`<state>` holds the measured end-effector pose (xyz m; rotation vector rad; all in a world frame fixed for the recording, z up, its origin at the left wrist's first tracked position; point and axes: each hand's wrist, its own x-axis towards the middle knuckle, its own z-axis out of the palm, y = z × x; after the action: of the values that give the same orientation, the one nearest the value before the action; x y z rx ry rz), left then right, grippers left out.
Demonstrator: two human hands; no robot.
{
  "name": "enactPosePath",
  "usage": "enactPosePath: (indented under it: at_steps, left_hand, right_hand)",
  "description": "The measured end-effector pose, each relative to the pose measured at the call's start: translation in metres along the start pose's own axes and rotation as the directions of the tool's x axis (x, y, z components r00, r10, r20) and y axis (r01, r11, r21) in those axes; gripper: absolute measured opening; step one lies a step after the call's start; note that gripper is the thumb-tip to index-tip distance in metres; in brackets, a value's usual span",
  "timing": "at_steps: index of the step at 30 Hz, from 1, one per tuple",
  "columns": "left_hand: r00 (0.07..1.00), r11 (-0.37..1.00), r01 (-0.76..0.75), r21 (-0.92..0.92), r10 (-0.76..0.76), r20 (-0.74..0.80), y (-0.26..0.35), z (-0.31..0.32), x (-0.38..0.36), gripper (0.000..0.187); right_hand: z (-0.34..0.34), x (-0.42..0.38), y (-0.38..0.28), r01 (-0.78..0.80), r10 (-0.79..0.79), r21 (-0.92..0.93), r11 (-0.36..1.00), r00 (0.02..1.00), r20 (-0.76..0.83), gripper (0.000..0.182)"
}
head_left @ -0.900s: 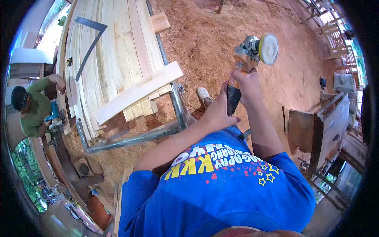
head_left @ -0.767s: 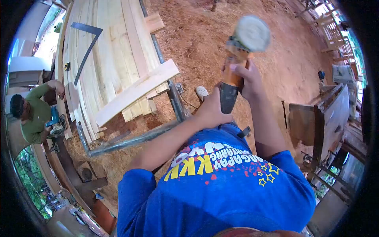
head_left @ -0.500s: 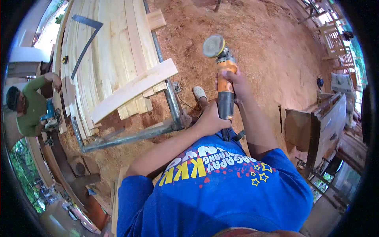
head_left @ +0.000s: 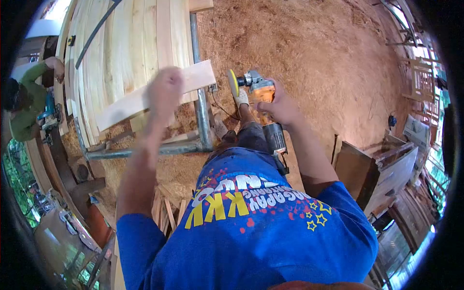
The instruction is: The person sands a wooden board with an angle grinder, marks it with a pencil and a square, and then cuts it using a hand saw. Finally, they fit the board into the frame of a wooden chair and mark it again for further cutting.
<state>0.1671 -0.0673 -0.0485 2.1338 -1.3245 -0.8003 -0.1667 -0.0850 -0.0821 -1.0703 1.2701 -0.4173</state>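
My right hand (head_left: 284, 104) grips an orange and grey angle grinder (head_left: 263, 92) by its body. Its round disc with a yellow backing (head_left: 233, 82) is turned edge-on toward the left, in front of my foot. Smeared by motion, my left hand (head_left: 166, 89) is over a loose pale board (head_left: 199, 78), overlapping it in this view; its fingers are not distinct. That board lies slantwise across the near ends of several long planks (head_left: 130, 46) laid side by side on a metal frame (head_left: 203, 121).
A dark metal square (head_left: 96, 35) and a small tape measure (head_left: 71, 40) lie on the planks. At far left a person in a green shirt (head_left: 30, 116) is beside a teal power tool (head_left: 48, 113). A wooden cabinet (head_left: 372, 166) stands at right on the sawdust-covered ground (head_left: 309, 43).
My left hand has let go of the grinder's rear and moved left over the loose board. The grinder, in my right hand, has dropped lower and its disc has turned edge-on.
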Motion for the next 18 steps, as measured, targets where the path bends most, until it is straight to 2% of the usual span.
enactPosePath:
  at_steps: [1, 2, 3, 6, 10, 16, 18]
  left_hand:
    - [0.976, 0.978, -0.159, 0.134, 0.176, -0.131, -0.039, -0.004, 0.026, 0.028]
    - [0.936, 0.946, -0.194, 0.259, 0.257, -0.24, -0.062, -0.005, 0.048, 0.025]
    - [0.925, 0.939, -0.236, 0.252, 0.297, -0.239, -0.075, -0.008, 0.061, 0.022]
    - [0.882, 0.882, -0.28, 0.38, 0.393, -0.262, -0.089, 0.007, 0.069, 0.02]
    - [0.871, 0.891, -0.305, 0.336, 0.404, -0.279, -0.098, 0.011, 0.071, 0.02]
    - [0.886, 0.903, -0.279, 0.327, 0.374, -0.275, -0.093, 0.012, 0.074, 0.021]
    - [0.885, 0.9, -0.29, 0.325, 0.382, -0.268, -0.092, 0.012, 0.073, 0.021]
  right_hand:
    - [0.003, 0.004, 0.013, -0.03, 0.029, 0.068, 0.997, 0.999, 0.025, 0.086]
    - [0.007, 0.007, 0.015, -0.018, 0.016, 0.063, 0.998, 0.999, 0.027, 0.086]
    - [0.011, 0.01, 0.016, -0.002, 0.0, 0.059, 0.998, 1.0, 0.03, 0.085]
    - [0.021, 0.014, 0.003, -0.007, 0.005, 0.057, 0.998, 0.999, 0.036, 0.085]
    - [0.02, 0.02, 0.005, -0.076, 0.068, 0.105, 0.992, 0.994, 0.082, 0.085]
    - [0.022, 0.028, 0.014, -0.073, 0.072, 0.04, 0.997, 0.997, 0.032, 0.087]
    - [0.023, 0.026, 0.006, -0.117, 0.113, 0.079, 0.99, 0.992, 0.054, 0.088]
